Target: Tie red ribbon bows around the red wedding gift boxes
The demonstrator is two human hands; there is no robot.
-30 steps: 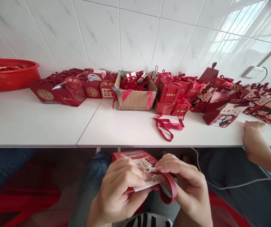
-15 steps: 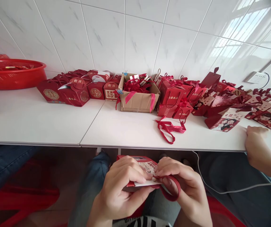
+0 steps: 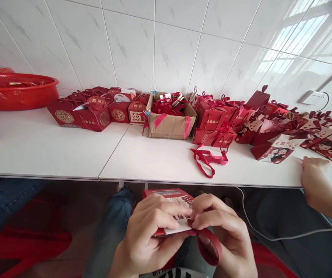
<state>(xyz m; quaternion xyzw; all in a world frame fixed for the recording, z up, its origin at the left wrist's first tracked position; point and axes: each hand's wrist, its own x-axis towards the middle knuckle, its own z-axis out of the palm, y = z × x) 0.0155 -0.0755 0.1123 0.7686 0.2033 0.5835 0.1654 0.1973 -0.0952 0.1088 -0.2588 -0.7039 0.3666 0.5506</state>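
Over my lap, below the table edge, I hold a red and cream paper gift box with printed figures and characters. My left hand is closed around its left side, fingers on top and thumb underneath. At the box's right end, my right hand pinches a dark red ribbon, which hangs in a loop under the fingers. Part of the box, and the spot where ribbon meets box, are hidden by my fingers.
On the white table stand a cardboard box of ribbons, several red gift boxes, a loose ribbon and a red basket. A co-worker's hand rests at right. A white cable hangs below the edge.
My right fingers have shifted along the ribbon, and its loop now hangs lower. My left fingers have moved slightly, showing more of the printed characters.
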